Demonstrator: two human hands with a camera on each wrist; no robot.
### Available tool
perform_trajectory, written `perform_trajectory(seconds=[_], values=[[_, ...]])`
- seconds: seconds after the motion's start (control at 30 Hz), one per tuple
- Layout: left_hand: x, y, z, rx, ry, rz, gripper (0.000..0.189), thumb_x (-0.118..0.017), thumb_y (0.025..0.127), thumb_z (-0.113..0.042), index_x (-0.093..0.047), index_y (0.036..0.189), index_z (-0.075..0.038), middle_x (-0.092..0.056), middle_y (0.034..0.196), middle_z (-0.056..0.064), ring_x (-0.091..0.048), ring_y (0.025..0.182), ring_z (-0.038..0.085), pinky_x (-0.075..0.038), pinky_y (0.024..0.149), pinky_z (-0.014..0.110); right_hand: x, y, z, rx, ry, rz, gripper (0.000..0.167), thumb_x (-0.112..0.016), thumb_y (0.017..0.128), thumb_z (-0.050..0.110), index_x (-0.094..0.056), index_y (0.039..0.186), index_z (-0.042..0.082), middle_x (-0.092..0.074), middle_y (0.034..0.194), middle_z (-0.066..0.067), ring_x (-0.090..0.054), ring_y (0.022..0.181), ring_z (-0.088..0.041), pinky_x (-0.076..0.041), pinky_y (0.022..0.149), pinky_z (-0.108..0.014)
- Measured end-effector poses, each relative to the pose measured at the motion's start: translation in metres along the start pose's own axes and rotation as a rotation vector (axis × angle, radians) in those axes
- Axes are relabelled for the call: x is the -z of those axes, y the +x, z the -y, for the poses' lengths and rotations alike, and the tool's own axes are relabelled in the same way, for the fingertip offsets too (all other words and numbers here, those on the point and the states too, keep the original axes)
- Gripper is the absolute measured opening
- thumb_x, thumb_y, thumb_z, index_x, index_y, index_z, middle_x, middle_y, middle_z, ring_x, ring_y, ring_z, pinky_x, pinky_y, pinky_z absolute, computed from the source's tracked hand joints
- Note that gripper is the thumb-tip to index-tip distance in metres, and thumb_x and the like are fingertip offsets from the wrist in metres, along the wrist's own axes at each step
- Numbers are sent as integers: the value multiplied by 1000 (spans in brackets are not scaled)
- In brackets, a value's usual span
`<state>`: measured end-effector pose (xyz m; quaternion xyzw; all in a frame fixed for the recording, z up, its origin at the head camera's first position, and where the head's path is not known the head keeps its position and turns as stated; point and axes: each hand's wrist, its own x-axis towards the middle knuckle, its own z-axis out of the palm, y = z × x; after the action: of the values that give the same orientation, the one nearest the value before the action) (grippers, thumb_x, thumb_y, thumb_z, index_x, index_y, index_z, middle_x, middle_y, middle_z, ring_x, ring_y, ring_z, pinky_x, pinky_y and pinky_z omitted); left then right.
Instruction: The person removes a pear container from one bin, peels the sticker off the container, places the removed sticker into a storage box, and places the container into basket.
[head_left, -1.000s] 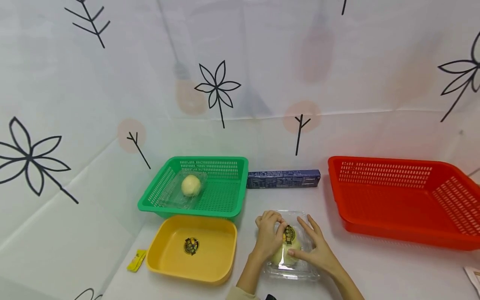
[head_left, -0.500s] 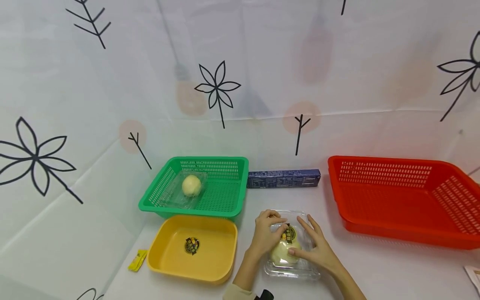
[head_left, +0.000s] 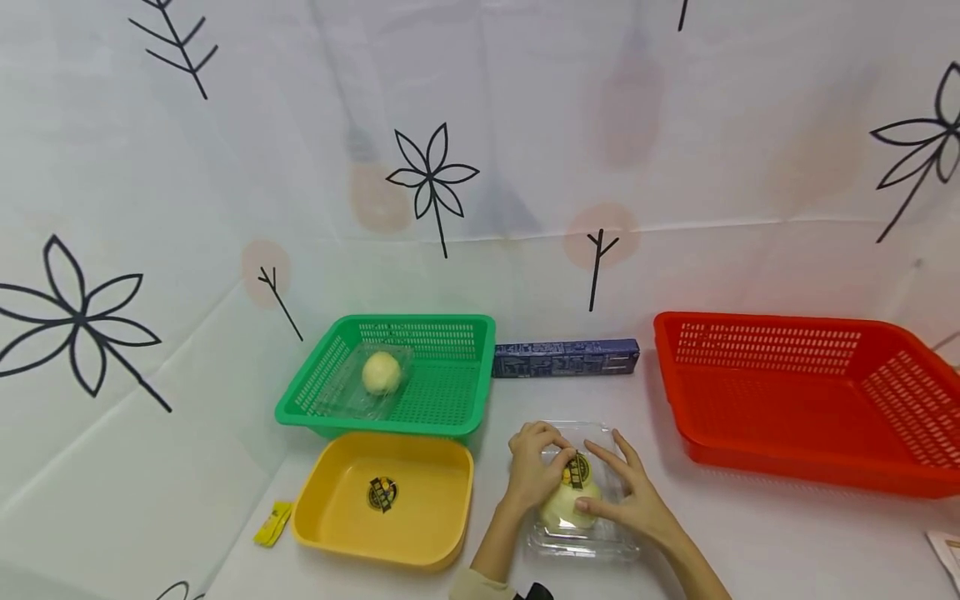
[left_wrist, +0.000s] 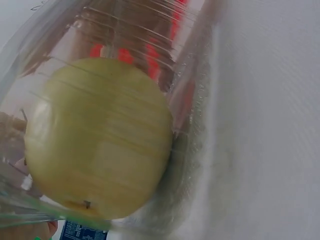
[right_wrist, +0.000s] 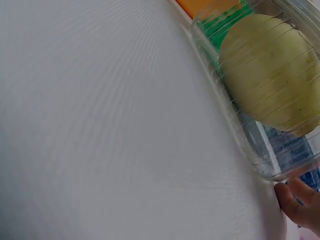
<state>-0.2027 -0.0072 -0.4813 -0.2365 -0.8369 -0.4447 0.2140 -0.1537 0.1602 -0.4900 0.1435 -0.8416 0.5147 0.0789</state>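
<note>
A clear plastic clamshell box (head_left: 592, 546) lies on the table before me, holding a round pale yellow-green fruit (head_left: 566, 510). On its lid is a black-and-yellow round sticker (head_left: 577, 472). My left hand (head_left: 534, 467) is at the box's left side, thumb and forefinger tips together at the sticker; whether they pinch or press it is unclear. From the right my right hand (head_left: 633, 500) touches the lid with spread fingers, thumb over the fruit. Both wrist views show the fruit (left_wrist: 100, 140) through the plastic; fingers of the right hand (right_wrist: 302, 202) appear at the box's end.
Left of the box stands a yellow tray (head_left: 375, 546) with a similar sticker (head_left: 382, 494). Behind it, a green basket (head_left: 450, 404) bears another fruit (head_left: 381, 373) in clear plastic. A long blue box (head_left: 566, 358) and a red basket (head_left: 757, 400) stand farther back. A yellow packet (head_left: 273, 523) lies far left.
The left forefinger and thumb parted slightly, then came together again at the sticker. The right forefinger has shifted left toward the sticker. The box stays in place.
</note>
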Motion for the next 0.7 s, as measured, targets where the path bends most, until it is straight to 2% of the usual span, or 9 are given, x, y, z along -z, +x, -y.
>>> perform_trajectory(seconds=[0.2,0.53,0.6,0.7], values=[[1,0,0,39,-160,-18,4,-73,74,-8,-71,72,-7,-61,74,0,-55,85,11,-32,88,36,-1,-1,0,-27,5,3,73,-79,69,22,-50,133,4,-12,148,-34,-14,129,-61,-24,87,-77],[2,-2,1,34,-264,-64,5,-75,70,-2,-70,69,-3,-63,77,5,-55,83,22,-36,84,27,-3,-1,1,-41,-17,8,75,-80,69,25,-49,135,6,-11,149,-32,-15,128,-62,-22,87,-78],[3,-2,-2,43,-283,-69,5,-74,69,1,-69,69,0,-63,79,10,-54,85,26,-36,85,29,-2,-1,1,-41,-22,6,75,-80,69,25,-49,135,6,-11,149,-32,-16,128,-62,-21,87,-78],[10,-1,-14,84,-308,-41,5,-72,68,6,-67,70,5,-61,82,17,-52,88,31,-35,87,30,-2,-1,2,-51,-22,6,76,-80,69,25,-49,135,7,-11,150,-32,-15,129,-61,-20,87,-78]])
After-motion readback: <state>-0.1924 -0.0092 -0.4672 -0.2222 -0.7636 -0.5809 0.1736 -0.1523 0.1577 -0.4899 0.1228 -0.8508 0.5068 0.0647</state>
